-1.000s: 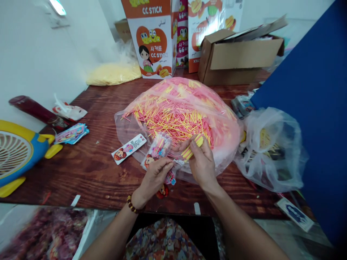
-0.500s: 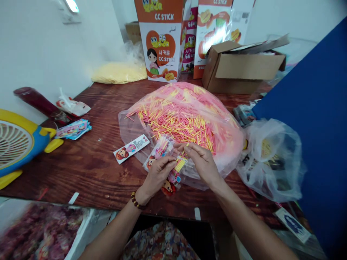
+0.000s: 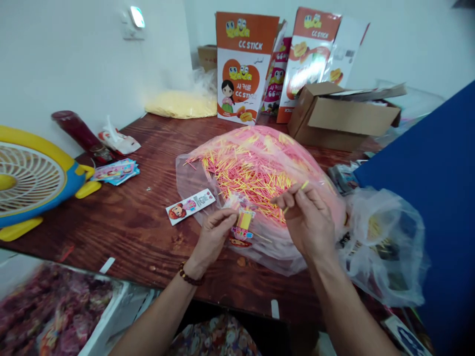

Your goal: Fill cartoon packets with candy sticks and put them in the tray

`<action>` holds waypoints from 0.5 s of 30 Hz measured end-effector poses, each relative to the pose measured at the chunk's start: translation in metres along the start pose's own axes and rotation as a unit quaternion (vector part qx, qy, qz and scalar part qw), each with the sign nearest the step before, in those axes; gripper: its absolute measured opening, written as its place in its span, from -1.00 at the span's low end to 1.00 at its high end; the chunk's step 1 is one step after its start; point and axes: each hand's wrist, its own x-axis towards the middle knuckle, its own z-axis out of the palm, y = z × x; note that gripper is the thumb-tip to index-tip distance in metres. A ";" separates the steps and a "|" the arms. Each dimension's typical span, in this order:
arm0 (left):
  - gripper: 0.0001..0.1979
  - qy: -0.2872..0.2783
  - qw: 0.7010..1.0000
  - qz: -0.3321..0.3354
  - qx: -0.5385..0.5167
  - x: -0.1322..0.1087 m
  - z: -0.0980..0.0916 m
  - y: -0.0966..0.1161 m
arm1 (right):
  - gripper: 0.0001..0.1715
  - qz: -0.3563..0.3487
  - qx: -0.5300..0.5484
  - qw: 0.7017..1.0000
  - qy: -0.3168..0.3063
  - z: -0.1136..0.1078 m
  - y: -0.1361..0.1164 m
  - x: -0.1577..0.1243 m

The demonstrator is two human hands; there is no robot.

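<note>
My left hand [image 3: 214, 235] pinches a small clear printed packet [image 3: 244, 222] with yellow sticks in it and a red-haired cartoon figure at its lower end. To its right, my right hand [image 3: 309, 215] is raised over the front of a large clear bag, fingers closed on a thin yellow stick [image 3: 305, 185]; whether it holds more than one is hard to tell. The large bag [image 3: 330, 198] lies open, heaped with loose pink and yellow sticks [image 3: 247, 173]. Left of my left hand lies a flat printed card [image 3: 190, 206] with the same cartoon figure.
At the left stand a yellow-and-blue fan [image 3: 37, 178], printed packets [image 3: 116, 172] and a dark red bottle [image 3: 79, 133]. CC Stick boxes [image 3: 241, 64] and an open carton [image 3: 343, 118] line the back. A clear plastic bag [image 3: 386, 247] sits at right, by a blue panel [image 3: 438, 188].
My right hand has moved right, away from the packet, with a yellow stick in its fingers. My left hand keeps its hold on the packet. The camera view has shifted.
</note>
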 end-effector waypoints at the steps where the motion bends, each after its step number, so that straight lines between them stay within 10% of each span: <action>1: -0.74 -0.002 1.000 0.013 0.011 0.001 -0.003 0.002 | -0.86 0.010 -0.017 1.000 -0.013 -0.001 0.003 -0.002; 15: -0.87 0.028 0.991 0.118 0.065 0.008 -0.012 0.021 | -0.77 0.049 -0.221 0.967 -0.120 0.022 0.020 -0.010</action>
